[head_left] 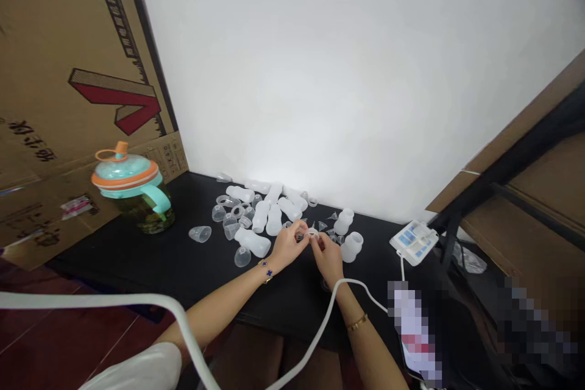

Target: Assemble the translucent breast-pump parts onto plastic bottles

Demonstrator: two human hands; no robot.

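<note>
Table: black flat-topped table (196,271) under the scattered parts.
Lying bottles: milky-white, waisted plastic bottles (252,242), heaped left of and beyond the left hand.
Standing bottles: two milky-white, waisted plastic bottles (351,247), long axes upright, just right of the right hand, which is the nearer one.
Hands: left hand (289,244) and right hand (328,256) nearly meet, fingertips of both pinching one piece.
Held piece: small whitish plastic ring (312,233), between the hands; its finer details can't be told.
</note>
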